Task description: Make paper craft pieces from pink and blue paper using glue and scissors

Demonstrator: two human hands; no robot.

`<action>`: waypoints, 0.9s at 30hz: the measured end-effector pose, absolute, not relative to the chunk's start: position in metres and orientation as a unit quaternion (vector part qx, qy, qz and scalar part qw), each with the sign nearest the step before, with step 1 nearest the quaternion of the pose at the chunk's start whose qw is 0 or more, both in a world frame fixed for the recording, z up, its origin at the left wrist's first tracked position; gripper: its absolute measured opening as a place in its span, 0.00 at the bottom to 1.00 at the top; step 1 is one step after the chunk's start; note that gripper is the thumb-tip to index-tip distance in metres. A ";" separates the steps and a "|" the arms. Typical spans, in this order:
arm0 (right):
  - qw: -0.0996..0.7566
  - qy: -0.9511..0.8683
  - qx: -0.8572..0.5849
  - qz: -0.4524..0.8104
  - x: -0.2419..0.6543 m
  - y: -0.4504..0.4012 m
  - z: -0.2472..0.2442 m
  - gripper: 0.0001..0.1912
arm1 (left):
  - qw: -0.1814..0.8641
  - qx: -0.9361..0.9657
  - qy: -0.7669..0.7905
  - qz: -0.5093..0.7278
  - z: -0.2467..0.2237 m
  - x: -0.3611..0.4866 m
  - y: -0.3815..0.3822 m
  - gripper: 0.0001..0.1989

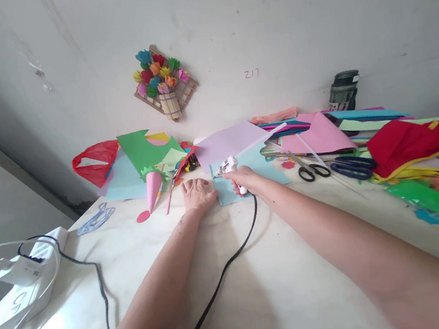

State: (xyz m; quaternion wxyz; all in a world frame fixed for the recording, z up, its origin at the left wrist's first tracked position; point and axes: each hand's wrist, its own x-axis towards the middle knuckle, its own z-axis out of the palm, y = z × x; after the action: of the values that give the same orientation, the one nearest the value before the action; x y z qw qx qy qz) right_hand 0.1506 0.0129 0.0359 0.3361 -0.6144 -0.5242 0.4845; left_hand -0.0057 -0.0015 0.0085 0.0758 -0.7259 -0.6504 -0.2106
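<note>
My right hand [242, 176] grips a white hot glue gun [228, 164], its nozzle pointing left over a light blue sheet of paper [230, 193]. A black cord runs down from the glue gun's handle. The nozzle is close to the left edge of the sheet; whether it touches cannot be made out. My left hand [199, 194] lies flat on the table with its fingers stretched out, right beside the sheet's left edge. A pink paper cone [153, 189] with a green fringe stands to the left of that hand.
Scissors [313, 171] and a dark blue-handled pair [352, 167] lie at right, near a red cloth [421, 139]. Coloured paper [228, 143] lines the wall. A power strip [47, 266] with cables sits at left; a bottle [344, 92] stands behind.
</note>
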 end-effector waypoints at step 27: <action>0.332 -0.521 -0.605 0.502 0.158 -0.004 0.035 0.15 | 0.058 -0.717 -0.658 -0.220 0.009 -0.006 -0.002 0.17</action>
State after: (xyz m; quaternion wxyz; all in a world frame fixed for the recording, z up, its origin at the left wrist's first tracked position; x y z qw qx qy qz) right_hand 0.1577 -0.0042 0.0354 0.3322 -0.6051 -0.5207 0.5024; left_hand -0.0057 -0.0023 0.0088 0.0577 -0.7175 -0.6584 -0.2199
